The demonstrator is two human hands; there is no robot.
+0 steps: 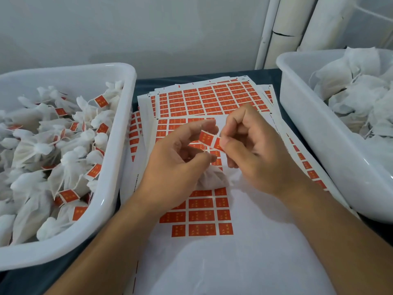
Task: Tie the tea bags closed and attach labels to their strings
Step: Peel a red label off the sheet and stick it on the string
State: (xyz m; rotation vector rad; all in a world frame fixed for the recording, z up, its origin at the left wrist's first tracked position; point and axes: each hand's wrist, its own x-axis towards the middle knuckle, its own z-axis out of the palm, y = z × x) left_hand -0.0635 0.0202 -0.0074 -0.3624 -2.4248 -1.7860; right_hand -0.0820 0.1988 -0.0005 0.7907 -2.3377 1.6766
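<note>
- Fingertips [223, 143] of the right hand [255, 150] pinch a small red rectangular paper label [209, 139]; the left hand [178, 158] pinches its other end.
- A white gauze tea bag [209, 177] lies below both hands on the partly peeled white label sheet [255, 220].
- White plastic tub [114, 158] at left holds tied, labelled bags; white plastic bin [308, 128] at right holds unlabelled ones.

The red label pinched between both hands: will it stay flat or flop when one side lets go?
The red label looks thin and already bends where the left hand and right hand pinch it, so it will likely curl. Probably very light. Peeled from the sticker sheet, it may cling to fingers.
</note>
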